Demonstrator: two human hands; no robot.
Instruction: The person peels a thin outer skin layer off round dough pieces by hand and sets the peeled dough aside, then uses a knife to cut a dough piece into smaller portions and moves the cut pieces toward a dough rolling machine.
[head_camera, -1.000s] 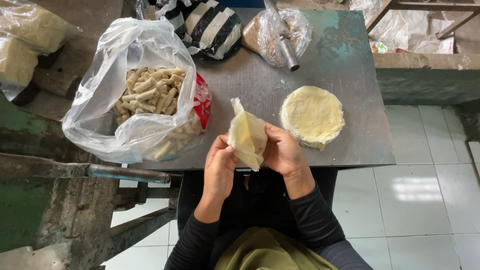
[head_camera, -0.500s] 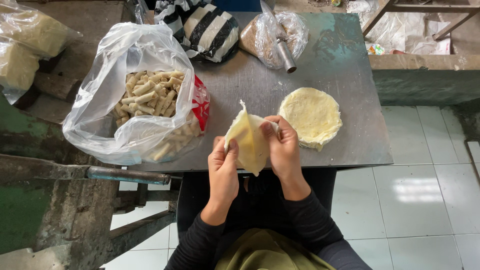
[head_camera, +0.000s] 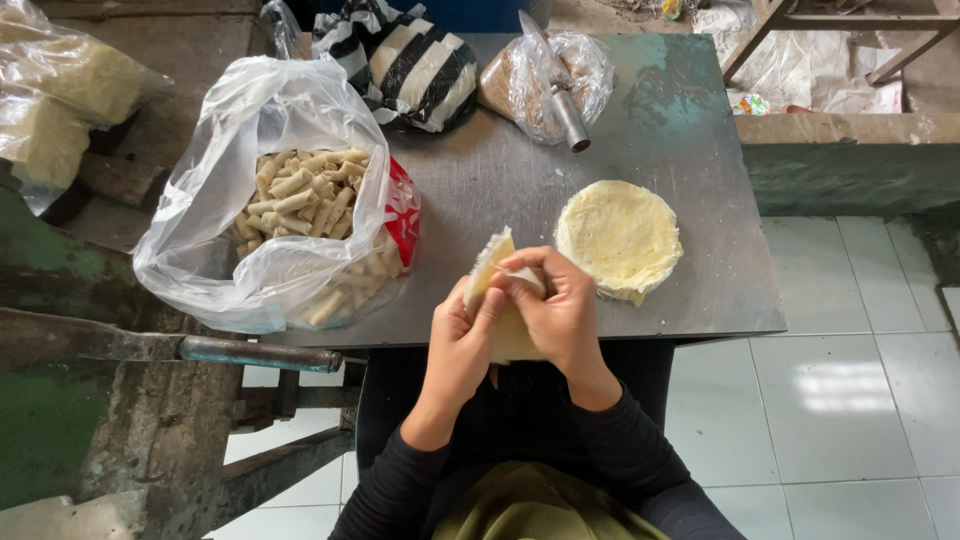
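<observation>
Head view: both hands' grip — left hand (head_camera: 462, 345), right hand (head_camera: 560, 310) — pinching wrapper (head_camera: 492, 272) over table edge (head_camera: 740, 325).

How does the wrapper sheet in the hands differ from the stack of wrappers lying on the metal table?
The wrapper sheet is a single thin piece, folded and bent, while the stack of wrappers is a thick pile of flat round sheets. The sheet is lifted off the surface, pinched between the left hand and right hand; the stack rests untouched on the metal table. Both are the same pale yellow.
</observation>
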